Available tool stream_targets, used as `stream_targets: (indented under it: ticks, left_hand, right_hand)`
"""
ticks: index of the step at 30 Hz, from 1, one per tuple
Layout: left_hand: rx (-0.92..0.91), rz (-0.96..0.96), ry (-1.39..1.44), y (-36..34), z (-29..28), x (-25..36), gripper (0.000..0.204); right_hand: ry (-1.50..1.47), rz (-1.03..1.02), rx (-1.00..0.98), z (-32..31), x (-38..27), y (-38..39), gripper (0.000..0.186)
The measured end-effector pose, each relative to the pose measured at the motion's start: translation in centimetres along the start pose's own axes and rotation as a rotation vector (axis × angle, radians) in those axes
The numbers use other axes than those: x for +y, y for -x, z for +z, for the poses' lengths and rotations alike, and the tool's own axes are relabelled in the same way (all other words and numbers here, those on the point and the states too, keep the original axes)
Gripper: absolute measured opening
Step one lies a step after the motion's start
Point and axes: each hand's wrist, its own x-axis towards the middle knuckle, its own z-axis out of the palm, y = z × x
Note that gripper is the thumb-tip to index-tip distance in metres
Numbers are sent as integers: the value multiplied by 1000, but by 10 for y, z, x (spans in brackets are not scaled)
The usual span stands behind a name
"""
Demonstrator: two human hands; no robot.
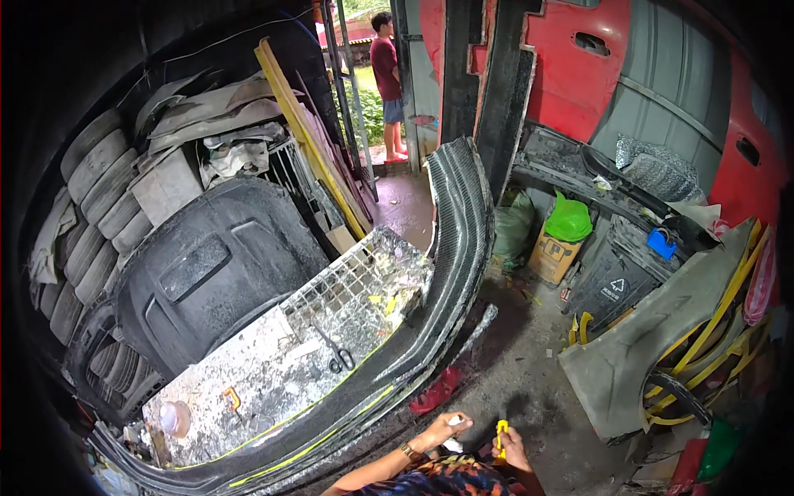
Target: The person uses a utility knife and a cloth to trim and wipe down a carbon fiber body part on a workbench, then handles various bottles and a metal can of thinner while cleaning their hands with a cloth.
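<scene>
At the bottom centre, my left hand (438, 433) is closed round a small white piece (454, 445) whose kind I cannot make out. A watch is on that wrist. To its right, my right hand (514, 449) grips a slim yellow tool (501, 438) that looks like a utility knife, held upright. The hands are apart. Ahead and left of them curves a long black woven-fibre car body part (459, 223), edged in places with yellow tape. It bends round a paint-spattered white worktable (273, 395). Black-handled scissors (340, 359) and an orange hook-shaped tool (232, 400) lie there.
A plastic tub (174, 418) stands on the table's left end. Behind are a black car hood (223, 264) and stacked tyres (99, 174). A grey fender (637, 355) and dark bin (612, 281) stand right. Someone in a dark red shirt (385, 70) stands at the doorway.
</scene>
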Motion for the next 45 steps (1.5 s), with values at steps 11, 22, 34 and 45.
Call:
stream_targets:
  ticks: [11,22,34,45]
  left_hand:
    - [412,154,592,-9,-13,38,21]
    - [711,218,196,-66,28,113,38]
    - [675,347,-1299,-91,-109,235,67]
    - [482,9,-1285,-135,-132,217,90]
  right_hand:
    - [115,191,-326,-1,-91,-143,21]
    - [156,153,-403,-25,-209,-232,18]
    - [303,119,-270,-79,-180,-196,21]
    - [251,251,53,-70,-183,-155,23]
